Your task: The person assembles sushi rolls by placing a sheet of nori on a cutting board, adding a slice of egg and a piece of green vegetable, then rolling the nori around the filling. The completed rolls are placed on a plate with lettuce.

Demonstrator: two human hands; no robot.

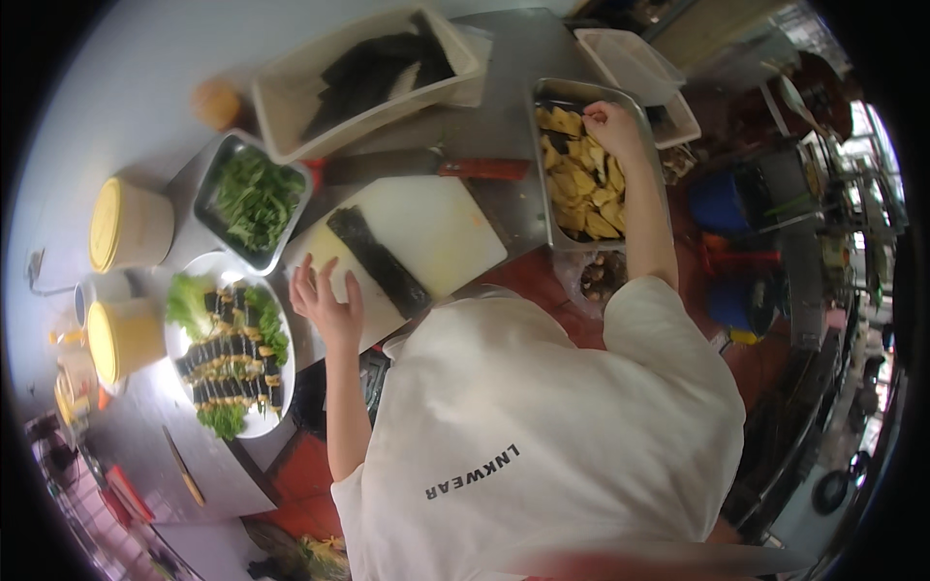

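My left hand [327,298] is open, fingers spread, at the left edge of a white cutting board [441,218]. A dark, narrow seaweed sheet [373,254] lies slantwise across the board, just right of that hand. My right hand [612,128] reaches into the upper part of a metal tray [536,174], its fingers closed in a pinch. Yellow, flat, irregular slices [586,189] fill this tray. Whatever is between the right fingertips is hidden. On the left, a white oval plate [254,424] holds dark-wrapped rolls [231,353] with green leaves.
Behind the board lies a large knife with a red handle [484,168]. A cream bin [281,136] holds dark sheets [373,73]. Leafy greens [254,197] fill a metal pan. Yellow-lidded tubs [105,225] stand at left; a small knife [182,465] lies near the front-left table edge.
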